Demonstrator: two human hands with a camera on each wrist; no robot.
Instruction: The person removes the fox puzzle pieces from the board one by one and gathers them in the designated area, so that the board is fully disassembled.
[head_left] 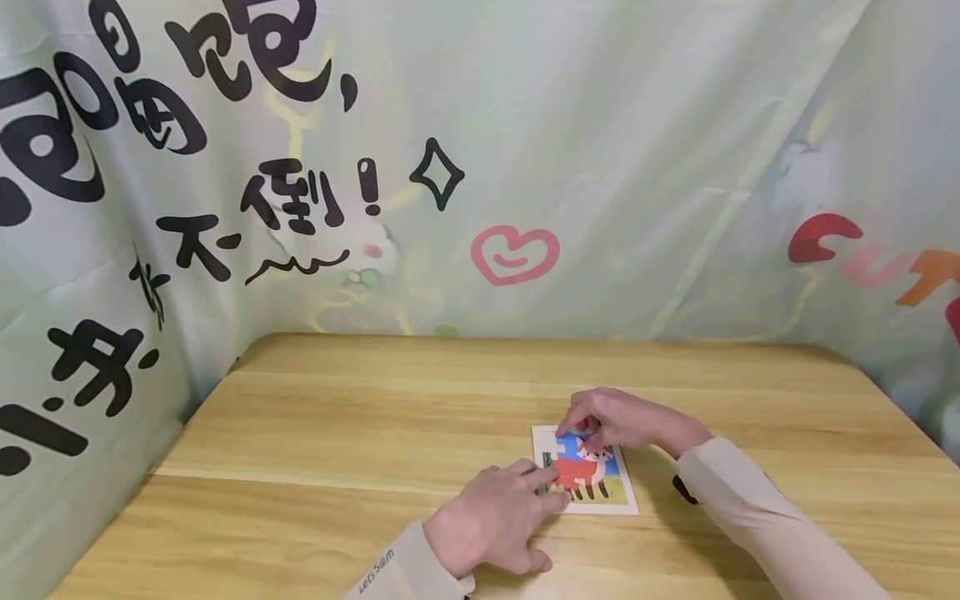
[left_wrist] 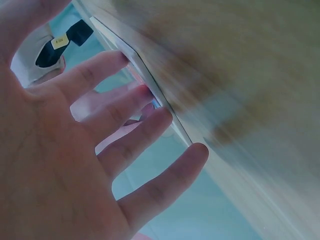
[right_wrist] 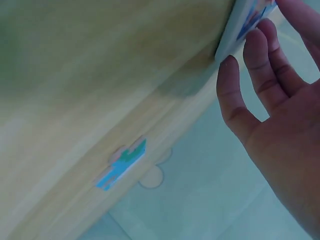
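A small jigsaw puzzle [head_left: 611, 492] in a white frame lies on the table, showing a red-and-white animal on blue and yellow-green. White backing shows at its upper left. My left hand [head_left: 498, 517] rests over its left edge with the fingers spread and fairly straight, touching the frame and picture. From the upper right my right hand [head_left: 611, 417] reaches over the puzzle, its thumb and index finger bent around a blue jigsaw piece [head_left: 568, 442] near the top. The fingertips partly cover this piece. In the right wrist view, the right fingers [right_wrist: 257, 55] are slightly bent beside the puzzle.
A loose blue-and-green jigsaw piece [right_wrist: 122, 165] lies on the table in the right wrist view. The wooden table [head_left: 337, 417] ends at a printed curtain [head_left: 637, 167] behind and at the sides. A black device [left_wrist: 55, 47] sits at the right sleeve.
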